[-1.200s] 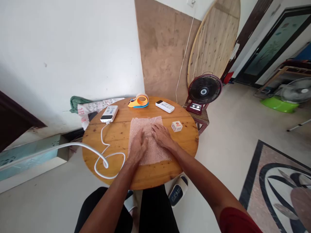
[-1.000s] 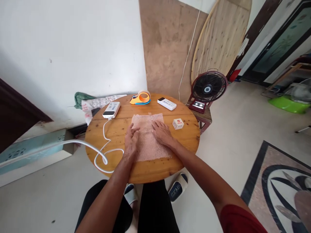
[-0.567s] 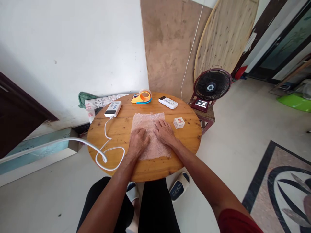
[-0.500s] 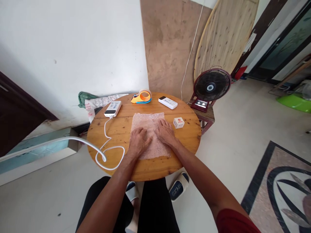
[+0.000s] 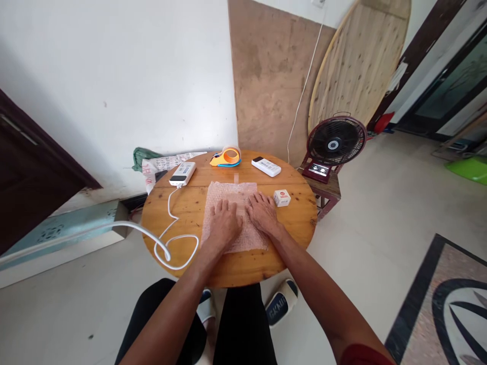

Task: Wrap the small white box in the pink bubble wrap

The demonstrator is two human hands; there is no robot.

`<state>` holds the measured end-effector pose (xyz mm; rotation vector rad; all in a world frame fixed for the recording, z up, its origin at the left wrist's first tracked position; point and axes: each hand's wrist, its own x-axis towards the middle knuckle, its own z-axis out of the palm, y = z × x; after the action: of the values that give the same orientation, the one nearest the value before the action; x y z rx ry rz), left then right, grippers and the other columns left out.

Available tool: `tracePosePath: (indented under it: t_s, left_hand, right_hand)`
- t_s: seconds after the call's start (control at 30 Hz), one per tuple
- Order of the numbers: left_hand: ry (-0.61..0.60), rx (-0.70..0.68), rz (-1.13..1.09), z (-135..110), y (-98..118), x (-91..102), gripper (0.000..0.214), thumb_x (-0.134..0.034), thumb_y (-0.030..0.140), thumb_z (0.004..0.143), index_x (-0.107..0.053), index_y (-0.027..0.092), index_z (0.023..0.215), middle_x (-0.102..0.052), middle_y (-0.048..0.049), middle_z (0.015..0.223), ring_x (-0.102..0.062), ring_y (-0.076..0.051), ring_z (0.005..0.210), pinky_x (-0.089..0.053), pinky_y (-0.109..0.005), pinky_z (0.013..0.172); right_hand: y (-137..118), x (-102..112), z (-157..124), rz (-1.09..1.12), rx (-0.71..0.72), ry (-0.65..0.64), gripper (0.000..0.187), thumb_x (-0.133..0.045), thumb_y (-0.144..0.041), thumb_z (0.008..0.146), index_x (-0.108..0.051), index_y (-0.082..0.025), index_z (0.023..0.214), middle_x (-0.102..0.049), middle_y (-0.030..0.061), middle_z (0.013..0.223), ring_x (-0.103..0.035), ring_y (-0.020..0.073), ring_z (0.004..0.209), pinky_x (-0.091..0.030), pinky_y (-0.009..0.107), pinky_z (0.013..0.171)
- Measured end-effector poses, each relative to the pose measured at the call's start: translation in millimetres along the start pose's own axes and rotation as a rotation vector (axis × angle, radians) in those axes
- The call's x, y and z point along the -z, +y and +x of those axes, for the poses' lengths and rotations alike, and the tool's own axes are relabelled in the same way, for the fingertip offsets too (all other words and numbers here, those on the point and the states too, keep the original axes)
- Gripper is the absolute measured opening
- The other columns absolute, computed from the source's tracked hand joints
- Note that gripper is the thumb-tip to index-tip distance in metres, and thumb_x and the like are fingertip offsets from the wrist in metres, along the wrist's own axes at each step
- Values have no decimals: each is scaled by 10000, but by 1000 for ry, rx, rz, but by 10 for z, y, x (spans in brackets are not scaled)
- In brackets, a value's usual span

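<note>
A pinkish sheet of bubble wrap (image 5: 236, 243) lies flat on the round wooden table (image 5: 167, 203). Both palms rest on it: my left hand (image 5: 224, 223) on its left half, fingers stretched forward, and my right hand (image 5: 263, 213) on its right half with fingers spread. Just right of my right hand sits a small white box (image 5: 282, 197) with a red mark. Beyond the sheet's far edge, a short strip of clear tape (image 5: 236, 178) shows on the wood. An orange and blue tape dispenser (image 5: 226, 157) stands farther back.
Two white power banks lie on the table, one at the back left (image 5: 183, 173), one at the back right (image 5: 266, 166). A white cable (image 5: 178, 266) loops from the left one over the table's edge. A dark red fan (image 5: 335, 144) stands on a stool (image 5: 329, 187) to the right.
My left hand has slid slightly forward and right over the bubble wrap. My right hand stays nearly in place on it. The view has shifted a little.
</note>
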<state>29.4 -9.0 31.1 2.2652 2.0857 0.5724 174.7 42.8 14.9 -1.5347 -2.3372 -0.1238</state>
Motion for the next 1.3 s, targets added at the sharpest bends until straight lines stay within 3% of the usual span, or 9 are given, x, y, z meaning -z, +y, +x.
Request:
tracePosePath:
  t_s: [0.07,0.2,0.4,0.63,0.87,1.0,1.07,1.17,1.3]
  left_hand:
    - [-3,-44,-46,91,64,-31,399,-462,267,854,-530,162,1233,-457,-194,1390,-345,-357,1335,-255,-570,1070]
    - [-58,-70,-122,220,-13,-173,481,-377,435,914,-500,176,1301,-417,-184,1438,-294,-376,1371,-180,-615,1081]
    - [-73,-156,-96,74,-182,-284,561,-375,500,904,-455,186,1361,-335,-174,1495,-234,-380,1399,-129,-596,1103]
    - [-153,-212,-41,-2,-223,-166,565,-393,494,898,-444,183,1367,-347,-181,1486,-239,-382,1396,-151,-602,1095]
    - [-149,-69,51,114,-485,-79,541,-318,467,928,-384,209,1400,-297,-132,1521,-221,-362,1401,-183,-652,1063]
    - [-162,-54,60,77,-439,-13,523,-352,453,918,-416,207,1375,-333,-126,1503,-241,-350,1396,-223,-631,1066]
    - [-113,-50,82,-4,-393,41,503,-390,408,908,-445,182,1354,-366,-148,1479,-264,-345,1388,-234,-592,1084]
    - [-91,-176,86,-167,-371,85,516,-455,393,881,-455,184,1353,-389,-138,1468,-282,-324,1385,-228,-518,1119]
    - [-94,-236,44,-311,-455,39,597,-419,542,875,-454,198,1361,-416,-124,1453,-312,-322,1368,-234,-513,1116]
  right_hand:
    - [1,-7,-1,3,3,-9,394,-351,-367,954,-500,-165,1258,-499,136,1354,-361,270,1289,-249,438,1047]
    - [20,-15,-3,-12,6,-38,414,-382,-307,929,-477,-143,1297,-471,151,1385,-365,282,1289,-251,444,1046]
    - [47,75,-101,-41,95,-106,459,-397,-345,922,-462,-147,1330,-438,161,1420,-348,316,1306,-219,502,1050]
    - [44,111,-258,-13,61,-54,466,-436,-372,907,-485,-135,1306,-471,149,1396,-350,302,1302,-206,462,1071]
    - [43,102,-248,-16,50,-69,490,-435,-405,910,-483,-130,1313,-431,150,1432,-343,305,1312,-197,459,1074]
    - [41,110,-251,-32,53,-68,494,-424,-412,916,-474,-133,1321,-437,149,1429,-355,301,1307,-208,452,1069]
    - [48,111,-250,-29,53,-69,484,-416,-411,922,-477,-141,1318,-442,146,1426,-361,296,1307,-214,448,1067]
    - [62,105,-247,-17,47,-52,452,-411,-386,928,-486,-149,1305,-452,138,1419,-369,284,1305,-224,439,1064]
    - [64,91,-242,-12,7,-25,433,-408,-368,931,-504,-123,1275,-480,150,1388,-381,286,1294,-244,433,1054]
